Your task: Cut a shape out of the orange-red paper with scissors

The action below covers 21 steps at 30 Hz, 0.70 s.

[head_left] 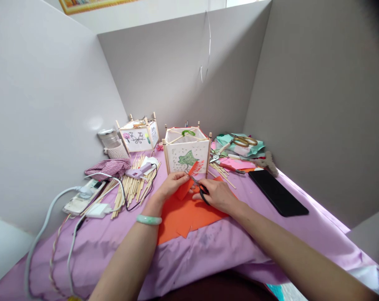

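My left hand (174, 184) pinches a narrow orange paper strip (183, 190) whose far end is cut into a fringe. In my right hand (217, 193) is a pair of scissors with black handles (203, 195), fingers through the loops. The blades meet the strip close to my left fingertips. Beneath both hands lies a larger orange sheet (189, 219), with a small cut piece near its front edge. Just behind the strip stands a square lantern (173, 159) of sticks and white panels, a green tree drawn on its front.
A second lantern (139, 140) stands at the back left beside a glass jar (109, 140). Wooden sticks (131, 190), a glue gun (141, 170) and a power strip (82, 200) with cables lie left. Rightward are pliers (219, 154), gold-handled scissors (244, 141) and a black phone (277, 192).
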{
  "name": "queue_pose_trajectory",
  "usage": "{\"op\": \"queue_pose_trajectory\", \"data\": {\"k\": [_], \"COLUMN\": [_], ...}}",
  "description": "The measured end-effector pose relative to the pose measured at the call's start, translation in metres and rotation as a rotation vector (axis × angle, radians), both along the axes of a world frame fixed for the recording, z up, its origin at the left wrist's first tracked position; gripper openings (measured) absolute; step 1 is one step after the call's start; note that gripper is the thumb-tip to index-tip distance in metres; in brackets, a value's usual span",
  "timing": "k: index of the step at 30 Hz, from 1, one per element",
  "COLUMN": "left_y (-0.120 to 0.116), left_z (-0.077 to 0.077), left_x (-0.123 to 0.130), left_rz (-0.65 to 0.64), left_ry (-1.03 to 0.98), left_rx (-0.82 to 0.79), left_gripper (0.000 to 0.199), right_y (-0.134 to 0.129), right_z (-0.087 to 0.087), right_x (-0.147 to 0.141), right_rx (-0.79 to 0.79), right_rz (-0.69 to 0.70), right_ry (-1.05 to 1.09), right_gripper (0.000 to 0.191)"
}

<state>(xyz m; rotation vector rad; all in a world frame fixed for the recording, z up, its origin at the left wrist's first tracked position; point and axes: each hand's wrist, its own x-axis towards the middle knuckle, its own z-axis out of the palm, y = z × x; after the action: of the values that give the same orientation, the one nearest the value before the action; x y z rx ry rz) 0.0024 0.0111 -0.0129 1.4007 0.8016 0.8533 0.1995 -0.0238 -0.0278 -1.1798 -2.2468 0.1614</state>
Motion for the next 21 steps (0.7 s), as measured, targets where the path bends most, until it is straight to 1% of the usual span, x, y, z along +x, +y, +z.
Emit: {"op": "queue_pose_trajectory", "data": {"k": [3, 10, 21], "left_y": [0.0006, 0.0, -0.0031], "left_z": [-0.0009, 0.0009, 0.002], "left_x": [-0.0004, -0.0005, 0.0002], "left_rz": [-0.013, 0.001, -0.018], "left_ry": [0.001, 0.015, -0.019], "left_rx": [-0.001, 0.004, -0.024], "left_gripper": [0.031, 0.031, 0.031], "right_y": [0.0006, 0.0027, 0.0044], "right_z": [-0.0002, -0.0012, -0.0031], "right_x": [0.0001, 0.0014, 0.0019], "right_rx": [0.004, 0.007, 0.038], "right_rz": [-0.011, -0.019, -0.021], "right_ry": [-0.02, -0.042, -0.048], "right_gripper": [0.037, 0.033, 0.035]}}
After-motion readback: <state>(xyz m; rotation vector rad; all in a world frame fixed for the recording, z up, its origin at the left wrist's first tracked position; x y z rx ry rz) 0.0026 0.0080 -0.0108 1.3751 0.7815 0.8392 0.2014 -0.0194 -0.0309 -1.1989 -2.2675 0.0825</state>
